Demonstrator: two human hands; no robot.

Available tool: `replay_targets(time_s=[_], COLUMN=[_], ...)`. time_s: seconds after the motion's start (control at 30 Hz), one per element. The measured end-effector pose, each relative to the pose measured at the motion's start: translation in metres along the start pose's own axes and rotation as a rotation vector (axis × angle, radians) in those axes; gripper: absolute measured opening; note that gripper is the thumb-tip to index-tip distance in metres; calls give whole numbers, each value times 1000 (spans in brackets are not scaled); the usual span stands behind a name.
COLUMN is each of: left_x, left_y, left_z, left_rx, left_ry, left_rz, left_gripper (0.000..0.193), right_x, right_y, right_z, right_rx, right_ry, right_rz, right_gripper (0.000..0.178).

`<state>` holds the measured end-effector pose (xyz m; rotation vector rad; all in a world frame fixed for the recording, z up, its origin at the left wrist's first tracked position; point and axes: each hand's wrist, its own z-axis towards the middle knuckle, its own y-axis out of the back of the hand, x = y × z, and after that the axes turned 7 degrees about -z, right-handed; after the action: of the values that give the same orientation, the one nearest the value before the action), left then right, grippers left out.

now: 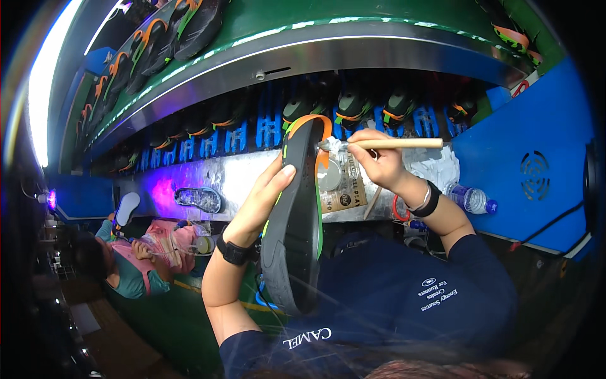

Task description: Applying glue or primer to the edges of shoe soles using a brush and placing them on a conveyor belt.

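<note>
A long black shoe sole (295,208) with orange and green edging stands tilted upright in front of me. My left hand (271,183) is closed round its left side, thumb on the inner face. In my right hand (380,163) is a brush (410,143) with a pale wooden handle, pinched between thumb and fingers. The brush's tip meets the sole's upper right rim, at the orange edge. White material, perhaps tissue, shows by the fingers near the bristles. Below the brush, a round pale container (329,175) stands on a piece of printed brown cardboard (353,189).
Another sole (197,199) lies on the metal bench (243,167). A water bottle (472,199) lies near a blue panel (530,164). Shoes (353,106) line blue holders behind the bench, below a green conveyor (328,12) carrying soles. Another person (142,262) works at far left.
</note>
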<state>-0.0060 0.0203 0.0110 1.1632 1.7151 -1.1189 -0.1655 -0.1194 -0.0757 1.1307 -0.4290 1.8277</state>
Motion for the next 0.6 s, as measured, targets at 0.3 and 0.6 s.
replay_targets(time_s=[0.3,0.6], left_x=[-21,-131], left_y=[-1,-28], left_z=[3,69], left_rx=[-154,-52], left_ry=[-62,-727], left_rz=[-139,-142], left_gripper=[48,35], right_x=[56,86], right_y=[53,141], right_z=[-9,-63], right_rx=[-188,-643], right_ry=[-79,167], right_rz=[487,343], right_gripper=[12,17])
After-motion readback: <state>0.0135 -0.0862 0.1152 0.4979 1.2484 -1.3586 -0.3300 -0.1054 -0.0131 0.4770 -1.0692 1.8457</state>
